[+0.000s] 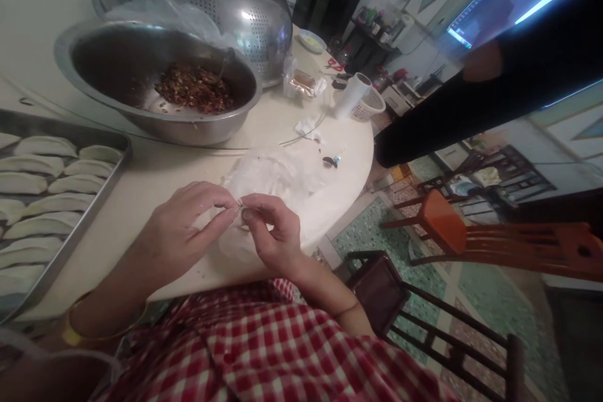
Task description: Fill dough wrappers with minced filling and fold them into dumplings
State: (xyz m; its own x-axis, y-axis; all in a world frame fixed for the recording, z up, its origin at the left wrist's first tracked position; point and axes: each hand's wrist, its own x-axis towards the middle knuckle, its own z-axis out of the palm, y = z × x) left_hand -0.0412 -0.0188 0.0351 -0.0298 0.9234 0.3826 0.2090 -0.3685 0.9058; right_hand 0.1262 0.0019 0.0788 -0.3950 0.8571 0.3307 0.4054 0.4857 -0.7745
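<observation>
My left hand (181,235) and my right hand (276,229) meet fingertip to fingertip above the near edge of the table. Thumbs and index fingers of both are pinched together. Whatever is in the pinch is mostly hidden by the fingers; only a small pale bit shows. Right behind and beneath them lies a crumpled clear plastic bag (268,169). Left of my hands, a metal tray (106,191) carries rows of pale folded dumplings (44,206). Beyond it stands a wide steel bowl (188,129) with a brown chopped filling (195,88).
A large perforated metal dome (264,31) stands behind the bowl. Along the table's right side are a wrapped package (304,83), a plastic roll (351,97), a white basket (370,105) and red scissors (335,65). An orange chair (443,220) and a dark chair (379,289) stand to the right.
</observation>
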